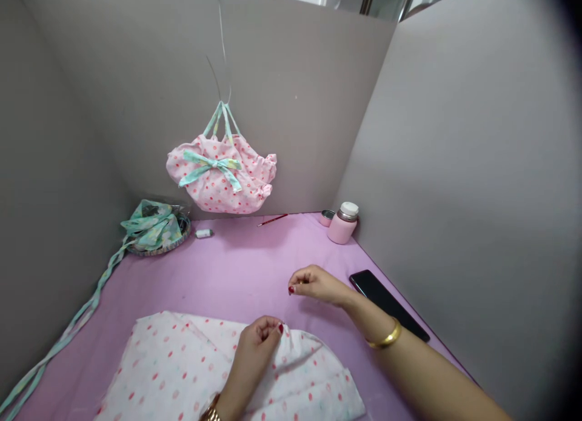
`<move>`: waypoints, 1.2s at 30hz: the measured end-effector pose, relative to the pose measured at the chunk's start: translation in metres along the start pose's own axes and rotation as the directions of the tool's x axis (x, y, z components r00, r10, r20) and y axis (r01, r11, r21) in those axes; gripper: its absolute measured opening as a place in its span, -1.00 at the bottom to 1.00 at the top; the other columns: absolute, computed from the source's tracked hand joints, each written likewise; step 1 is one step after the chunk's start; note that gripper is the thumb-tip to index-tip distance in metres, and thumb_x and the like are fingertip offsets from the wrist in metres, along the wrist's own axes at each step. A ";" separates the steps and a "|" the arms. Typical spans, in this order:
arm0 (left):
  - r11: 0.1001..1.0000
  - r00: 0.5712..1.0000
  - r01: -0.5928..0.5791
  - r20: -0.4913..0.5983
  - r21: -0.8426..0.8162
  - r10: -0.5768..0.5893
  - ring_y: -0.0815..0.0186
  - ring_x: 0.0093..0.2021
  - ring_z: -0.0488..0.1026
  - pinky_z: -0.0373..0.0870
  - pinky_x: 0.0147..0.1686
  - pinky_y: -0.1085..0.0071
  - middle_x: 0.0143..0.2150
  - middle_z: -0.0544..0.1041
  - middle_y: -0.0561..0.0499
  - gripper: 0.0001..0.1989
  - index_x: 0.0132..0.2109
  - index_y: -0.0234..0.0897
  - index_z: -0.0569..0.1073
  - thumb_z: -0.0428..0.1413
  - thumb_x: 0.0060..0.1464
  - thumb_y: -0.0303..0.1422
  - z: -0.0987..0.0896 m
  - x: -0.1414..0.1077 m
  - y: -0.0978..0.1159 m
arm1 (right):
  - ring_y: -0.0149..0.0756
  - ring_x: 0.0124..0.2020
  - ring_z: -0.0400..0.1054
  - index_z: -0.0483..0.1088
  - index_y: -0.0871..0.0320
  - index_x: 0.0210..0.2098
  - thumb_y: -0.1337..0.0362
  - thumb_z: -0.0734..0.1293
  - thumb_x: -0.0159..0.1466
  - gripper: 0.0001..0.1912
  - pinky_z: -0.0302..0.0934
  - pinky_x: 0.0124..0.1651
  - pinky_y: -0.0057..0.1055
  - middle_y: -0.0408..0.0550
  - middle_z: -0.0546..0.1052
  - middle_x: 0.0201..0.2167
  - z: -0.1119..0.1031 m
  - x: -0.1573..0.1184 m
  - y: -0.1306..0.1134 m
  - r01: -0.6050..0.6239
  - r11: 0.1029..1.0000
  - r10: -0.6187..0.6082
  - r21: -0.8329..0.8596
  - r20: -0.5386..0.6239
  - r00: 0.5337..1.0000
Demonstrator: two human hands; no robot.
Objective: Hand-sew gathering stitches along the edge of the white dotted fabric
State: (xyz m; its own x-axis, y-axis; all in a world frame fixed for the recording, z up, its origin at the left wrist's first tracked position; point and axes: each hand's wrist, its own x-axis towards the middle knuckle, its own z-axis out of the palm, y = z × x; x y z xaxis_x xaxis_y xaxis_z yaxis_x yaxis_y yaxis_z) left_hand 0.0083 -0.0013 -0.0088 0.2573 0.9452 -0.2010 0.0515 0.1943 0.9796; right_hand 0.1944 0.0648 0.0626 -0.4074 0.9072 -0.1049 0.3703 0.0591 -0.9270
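Observation:
White cotton fabric with pink and red dots (182, 366) lies spread over the near part of the table, partly folded. My left hand (261, 342) pinches its upper edge between thumb and forefinger, where the cloth bunches a little. A tiny dark tip shows by the left thumb, too small to name. My right hand (313, 285) is raised above the table, apart from the fabric, with thumb and forefinger pressed together. Whatever the right fingers hold, if anything, is too fine to see.
A pink dotted garment (222, 179) with green ties hangs at the back partition. A basket with green fabric (157, 227) stands at left beside a thread spool (204, 233). At right are a pink jar (343, 224), its cup (326, 217) and a black phone (391, 306). A red pencil-like stick (273, 220) lies behind.

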 end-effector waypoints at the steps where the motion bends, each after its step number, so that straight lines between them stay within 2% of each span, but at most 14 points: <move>1: 1.000 1.000 -0.001 0.003 0.004 0.001 0.40 -0.56 0.21 0.09 -0.54 0.50 -0.56 0.37 0.08 -0.76 -0.35 -0.36 0.43 0.08 -0.02 -0.23 0.000 0.000 0.000 | -0.44 -0.54 0.19 0.44 0.24 -0.50 0.25 0.32 0.05 -0.85 0.05 -0.47 -0.52 -0.14 0.39 -0.59 -0.006 0.002 -0.003 0.019 1.000 -0.019 0.001 -0.041 0.999; 4: 1.000 1.000 -0.007 0.006 0.018 0.007 0.41 -0.57 0.20 0.08 -0.55 0.50 -0.57 0.35 0.09 -0.77 -0.35 -0.36 0.43 0.07 -0.02 -0.24 -0.001 -0.001 -0.001 | -0.39 -0.48 0.22 0.39 0.21 -0.46 0.16 0.30 0.08 -0.79 0.08 -0.42 -0.48 -0.10 0.41 -0.53 -0.025 0.007 -0.013 0.090 0.996 -0.088 0.001 -0.210 0.974; 8: 0.999 1.000 -0.021 0.012 0.035 0.021 0.41 -0.57 0.19 0.07 -0.54 0.50 -0.56 0.34 0.09 -0.78 -0.36 -0.36 0.43 0.06 -0.01 -0.25 -0.001 -0.001 -0.001 | -0.37 -0.43 0.23 0.36 0.18 -0.45 0.13 0.29 0.09 -0.78 0.09 -0.36 -0.46 -0.12 0.40 -0.49 -0.048 0.014 -0.028 0.164 0.986 -0.163 -0.032 -0.390 0.906; 16: 0.998 0.999 -0.037 0.020 0.060 0.036 0.40 -0.56 0.19 0.07 -0.54 0.50 -0.56 0.35 0.08 -0.80 -0.35 -0.34 0.45 0.05 0.01 -0.27 -0.001 -0.001 -0.003 | -0.45 -0.58 0.06 0.35 0.19 -0.47 0.12 0.30 0.09 -0.77 -0.08 -0.54 -0.50 -0.20 0.28 -0.60 -0.060 0.020 -0.042 0.210 0.969 -0.245 -0.128 -0.576 0.780; 23: 0.998 0.999 -0.033 0.027 0.047 0.032 0.41 -0.58 0.19 0.06 -0.57 0.51 -0.57 0.35 0.09 -0.81 -0.36 -0.35 0.45 0.05 0.01 -0.29 -0.001 -0.001 -0.004 | -0.49 -0.64 -0.07 0.34 0.20 -0.44 0.12 0.27 0.12 -0.76 -0.20 -0.59 -0.50 -0.25 0.17 -0.65 -0.068 0.024 -0.034 0.215 0.964 -0.263 -0.160 -0.709 0.655; 26: 0.999 0.999 -0.033 0.022 0.034 0.032 0.41 -0.58 0.19 0.06 -0.57 0.51 -0.58 0.35 0.09 -0.81 -0.36 -0.35 0.46 0.06 0.00 -0.29 0.000 0.000 -0.003 | -0.49 -0.65 -0.12 0.32 0.19 -0.42 0.12 0.24 0.15 -0.76 -0.23 -0.60 -0.50 -0.26 0.13 -0.65 -0.074 0.026 -0.030 0.198 0.965 -0.258 -0.171 -0.741 0.620; 28: 0.999 0.999 -0.029 0.018 0.019 0.029 0.42 -0.59 0.20 0.06 -0.58 0.52 -0.59 0.36 0.10 -0.81 -0.37 -0.34 0.46 0.07 -0.01 -0.29 0.000 -0.001 -0.003 | -0.48 -0.64 -0.11 0.32 0.18 -0.40 0.12 0.23 0.15 -0.77 -0.22 -0.59 -0.50 -0.26 0.12 -0.64 -0.075 0.027 -0.029 0.175 0.968 -0.249 -0.178 -0.737 0.628; 30: 1.000 1.000 -0.023 0.008 -0.004 0.023 0.42 -0.59 0.21 0.07 -0.58 0.52 -0.59 0.37 0.09 -0.81 -0.38 -0.34 0.46 0.08 -0.01 -0.28 -0.001 -0.002 -0.003 | -0.46 -0.63 -0.07 0.34 0.18 -0.34 0.16 0.25 0.13 -0.80 -0.19 -0.58 -0.51 -0.26 0.13 -0.65 -0.071 0.024 -0.029 0.142 0.973 -0.230 -0.182 -0.704 0.672; 31: 1.000 1.000 -0.020 0.001 -0.021 0.020 0.41 -0.59 0.23 0.09 -0.57 0.52 -0.58 0.39 0.09 -0.81 -0.37 -0.34 0.46 0.09 -0.02 -0.27 -0.001 -0.002 -0.003 | -0.46 -0.62 -0.05 0.35 0.18 -0.31 0.19 0.27 0.12 -0.80 -0.17 -0.57 -0.51 -0.26 0.14 -0.65 -0.067 0.022 -0.027 0.123 0.976 -0.213 -0.179 -0.672 0.710; 33: 0.998 1.000 -0.015 -0.015 -0.061 0.014 0.38 -0.56 0.29 0.15 -0.55 0.51 -0.55 0.43 0.06 -0.79 -0.35 -0.33 0.45 0.09 -0.01 -0.24 -0.001 -0.003 -0.003 | -0.46 -0.61 0.01 0.38 0.19 -0.31 0.23 0.29 0.09 -0.81 -0.12 -0.56 -0.52 -0.25 0.21 -0.65 -0.051 0.012 -0.023 0.081 0.983 -0.159 -0.162 -0.554 0.817; 35: 0.995 0.999 -0.015 -0.033 -0.099 0.011 0.35 -0.53 0.33 0.21 -0.51 0.49 -0.52 0.46 0.03 -0.76 -0.33 -0.34 0.44 0.09 0.00 -0.22 -0.002 -0.002 -0.002 | -0.46 -0.60 0.08 0.43 0.21 -0.43 0.25 0.30 0.07 -0.85 -0.05 -0.54 -0.53 -0.20 0.31 -0.63 -0.030 -0.002 -0.014 0.032 0.991 -0.078 -0.133 -0.356 0.931; 36: 0.993 0.999 -0.017 -0.041 -0.113 0.012 0.34 -0.51 0.35 0.24 -0.49 0.48 -0.50 0.47 0.01 -0.76 -0.32 -0.34 0.44 0.09 0.00 -0.21 -0.002 -0.002 -0.001 | -0.46 -0.59 0.11 0.45 0.22 -0.47 0.25 0.33 0.05 -0.86 -0.02 -0.54 -0.54 -0.17 0.35 -0.62 -0.019 -0.011 -0.008 0.004 0.993 -0.032 -0.118 -0.241 0.970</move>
State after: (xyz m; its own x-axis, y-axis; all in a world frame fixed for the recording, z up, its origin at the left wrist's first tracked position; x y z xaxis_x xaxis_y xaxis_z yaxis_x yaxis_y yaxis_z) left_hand 0.0054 -0.0028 -0.0096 0.2180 0.9575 -0.1890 -0.0627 0.2070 0.9763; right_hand 0.2120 0.0625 0.0782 -0.2063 0.9784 0.0147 0.4649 0.1112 -0.8784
